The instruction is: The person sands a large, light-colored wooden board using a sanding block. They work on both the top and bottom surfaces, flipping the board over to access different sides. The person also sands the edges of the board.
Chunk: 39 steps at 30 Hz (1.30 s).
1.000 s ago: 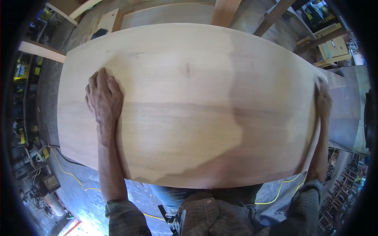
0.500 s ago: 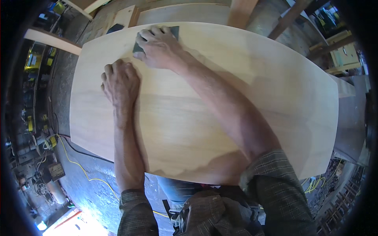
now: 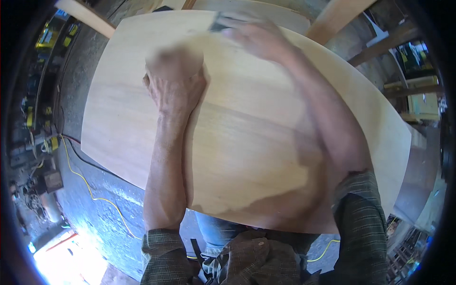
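Observation:
A large pale wooden panel (image 3: 247, 137) with curved edges lies in front of me, its near edge by my waist. Near its far edge, my right hand (image 3: 260, 39) presses on a dark grey sheet of sandpaper (image 3: 217, 23); the hand is smeared by motion and covers most of the sheet. My left hand (image 3: 179, 88) rests on the panel, left of the middle, with its fingers blurred out. Nothing shows in the left hand.
Wooden posts (image 3: 335, 21) rise beyond the far edge, and a light wooden beam (image 3: 88, 18) stands at the far left. A yellow cord (image 3: 97, 198) and a dark cable (image 3: 95, 165) run over the floor on the left. Shelves with tools line the left side.
My right hand has swept to the right along the far edge with the sandpaper. My left hand also sits further right in the picture, and the whole view has shifted and turned a little.

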Available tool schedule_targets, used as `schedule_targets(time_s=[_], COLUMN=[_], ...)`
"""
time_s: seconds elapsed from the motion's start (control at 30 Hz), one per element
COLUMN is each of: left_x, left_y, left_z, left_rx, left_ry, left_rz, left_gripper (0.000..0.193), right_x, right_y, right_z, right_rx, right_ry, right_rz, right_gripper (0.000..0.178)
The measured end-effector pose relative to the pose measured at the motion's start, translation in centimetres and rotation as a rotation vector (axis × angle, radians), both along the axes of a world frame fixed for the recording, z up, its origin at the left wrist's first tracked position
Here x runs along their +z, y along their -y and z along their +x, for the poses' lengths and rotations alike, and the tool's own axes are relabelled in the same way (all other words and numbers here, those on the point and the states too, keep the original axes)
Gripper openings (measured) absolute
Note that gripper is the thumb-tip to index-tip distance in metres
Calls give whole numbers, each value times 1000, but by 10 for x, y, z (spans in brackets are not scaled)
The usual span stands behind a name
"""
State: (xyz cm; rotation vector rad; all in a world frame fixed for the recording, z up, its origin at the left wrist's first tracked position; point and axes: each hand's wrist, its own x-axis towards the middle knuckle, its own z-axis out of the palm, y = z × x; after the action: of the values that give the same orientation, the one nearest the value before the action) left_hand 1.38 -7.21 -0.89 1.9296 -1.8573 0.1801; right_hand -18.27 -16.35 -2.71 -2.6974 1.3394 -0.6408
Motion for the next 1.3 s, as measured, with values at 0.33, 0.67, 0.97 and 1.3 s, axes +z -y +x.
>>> schedule_targets(time_s=[0.33, 0.67, 0.97, 1.3], left_x=[-3, 0, -1, 4], left_y=[1, 0, 1, 4], left_z=[3, 5, 2, -8], left_rx=[-21, -2, 16, 27], left_ry=[1, 14, 35, 27], left_rz=[-63, -62, -38, 29], left_gripper=[35, 34, 34, 40], right_x=[16, 24, 18, 12], right_y=[-8, -14, -2, 1], right_z=[-12, -10, -22, -9], right_rx=[-25, -22, 96, 24], right_ry=[-16, 76, -67, 23], right_rz=[54, 149, -59, 36], right_gripper=[43, 45, 47, 44])
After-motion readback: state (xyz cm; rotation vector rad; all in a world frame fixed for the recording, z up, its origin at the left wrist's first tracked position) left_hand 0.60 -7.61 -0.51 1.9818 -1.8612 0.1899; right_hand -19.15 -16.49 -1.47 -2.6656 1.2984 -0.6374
